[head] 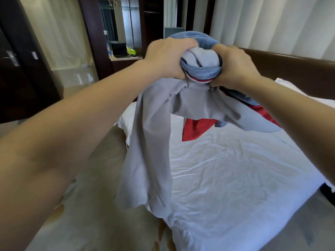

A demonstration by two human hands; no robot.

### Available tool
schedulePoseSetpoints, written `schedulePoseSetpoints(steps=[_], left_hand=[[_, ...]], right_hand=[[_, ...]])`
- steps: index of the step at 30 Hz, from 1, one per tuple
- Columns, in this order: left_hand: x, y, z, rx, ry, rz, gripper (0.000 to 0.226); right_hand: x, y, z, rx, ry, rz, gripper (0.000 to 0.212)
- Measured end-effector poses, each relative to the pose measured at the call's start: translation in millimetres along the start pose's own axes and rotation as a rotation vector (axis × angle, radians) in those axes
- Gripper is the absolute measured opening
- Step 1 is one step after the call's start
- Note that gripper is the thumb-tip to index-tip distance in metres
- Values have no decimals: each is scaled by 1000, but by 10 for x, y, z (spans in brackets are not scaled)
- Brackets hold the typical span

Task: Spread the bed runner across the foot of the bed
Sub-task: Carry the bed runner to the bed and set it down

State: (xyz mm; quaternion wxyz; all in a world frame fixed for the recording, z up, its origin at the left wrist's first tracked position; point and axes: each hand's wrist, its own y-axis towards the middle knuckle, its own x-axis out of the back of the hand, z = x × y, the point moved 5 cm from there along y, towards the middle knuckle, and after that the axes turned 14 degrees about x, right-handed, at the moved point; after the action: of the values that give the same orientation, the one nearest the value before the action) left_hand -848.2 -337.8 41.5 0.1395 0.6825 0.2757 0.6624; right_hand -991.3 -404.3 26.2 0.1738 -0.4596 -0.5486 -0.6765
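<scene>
Currently the left hand (165, 58) and right hand (235, 67), side by side at upper centre, both clench the bunched grey, blue and red fabric bed runner (154, 134). Its long grey tail hangs below the left hand, over the white-sheeted bed's (235, 169) near corner.

Plain pale grey over most of the bed runner (152, 142), centre of the frame; soft blue bunched at its top, a bright red panel to the lower right. Plain white on the bed sheet (235, 169), lower right. Dark brown on the headboard (290, 69), upper right, and the door (18, 78), far left. Cream on the curtains (272, 20), top right. Beige with paler blotches on the floor (101, 169), lower left.
</scene>
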Motion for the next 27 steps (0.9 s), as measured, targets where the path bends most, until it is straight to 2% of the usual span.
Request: schedulePoseSetpoints(steps=[11,20,27], left_hand=[[-804,1463,742,-89,-26,-12,59],[-1583,2696,932,-172,-67,-42,59],[-2335,3424,945,-231,-140,-33,59]], right_hand=[[-823,1188,-832,-109,-65,-36,56],[-1389,1975,-1835,-153,-110,-53,51],[-1816,2259,-2558,-215,-186,-32,56]])
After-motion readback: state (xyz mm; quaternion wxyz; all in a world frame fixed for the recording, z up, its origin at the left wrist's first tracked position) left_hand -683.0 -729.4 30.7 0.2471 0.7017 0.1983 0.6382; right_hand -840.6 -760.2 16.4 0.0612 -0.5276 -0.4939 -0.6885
